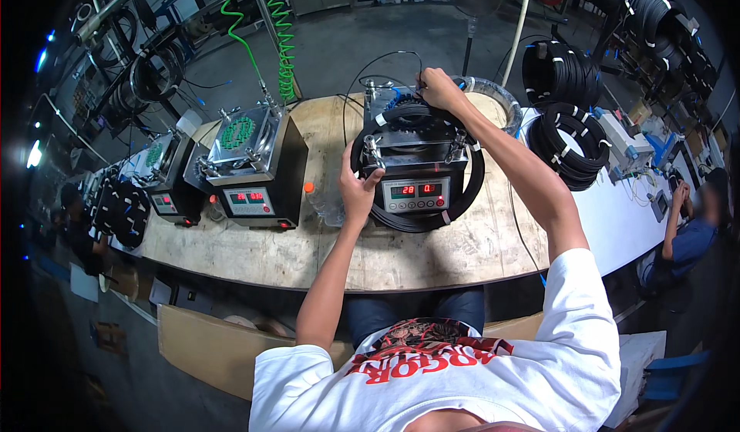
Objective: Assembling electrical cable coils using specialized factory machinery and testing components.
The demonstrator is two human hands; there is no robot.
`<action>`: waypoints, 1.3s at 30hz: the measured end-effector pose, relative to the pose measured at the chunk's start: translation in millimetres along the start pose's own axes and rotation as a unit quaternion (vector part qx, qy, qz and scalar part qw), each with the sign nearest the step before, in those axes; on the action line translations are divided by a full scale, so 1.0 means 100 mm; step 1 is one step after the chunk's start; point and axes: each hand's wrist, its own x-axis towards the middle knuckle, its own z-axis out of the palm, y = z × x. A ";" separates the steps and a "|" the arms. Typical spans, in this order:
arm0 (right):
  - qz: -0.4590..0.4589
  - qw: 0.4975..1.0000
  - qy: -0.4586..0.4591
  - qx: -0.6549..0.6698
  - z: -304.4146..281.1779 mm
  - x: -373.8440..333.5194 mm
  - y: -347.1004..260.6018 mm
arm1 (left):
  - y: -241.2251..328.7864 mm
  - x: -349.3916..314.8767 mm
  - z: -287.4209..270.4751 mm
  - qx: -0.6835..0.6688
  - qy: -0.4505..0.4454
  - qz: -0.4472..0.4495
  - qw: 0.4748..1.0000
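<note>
A ring-shaped coil of black cable [476,189] hangs around the front of a boxy bench machine [455,185] with a lit red display. My left hand [358,191] is wrapped round the coil's left side, its thumb pointing toward the machine's metal top. Over the machine's far right part, my right hand [441,91] is closed in a pinch. A thin black cable [385,56] arcs up from the far side and meets those fingertips; the exact piece between them is too small to make out. The machine's round top is partly covered by the coil.
Two similar machines [250,174] [166,174] with green discs stand to the left on the wooden bench [324,256]. A clear bottle [325,207] with an orange cap is beside my left hand. More black cable coils [566,147] lie right. Another person [694,220] sits far right.
</note>
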 end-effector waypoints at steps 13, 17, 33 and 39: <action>0.003 0.997 -0.067 -0.043 -0.19 -0.09 -0.18 | -0.01 -0.03 -0.02 0.000 0.001 -0.004 1.000; 0.005 0.992 -0.071 -0.100 -0.16 -0.01 -0.26 | 0.03 -0.02 -0.01 0.004 -0.011 -0.007 1.000; 0.002 0.968 0.230 0.098 -0.14 -0.23 -0.25 | 0.05 0.03 -0.15 0.131 0.016 0.077 0.988; 0.037 0.926 0.318 0.201 -0.21 -0.61 -0.33 | 0.49 0.53 -0.09 0.178 0.006 0.192 0.965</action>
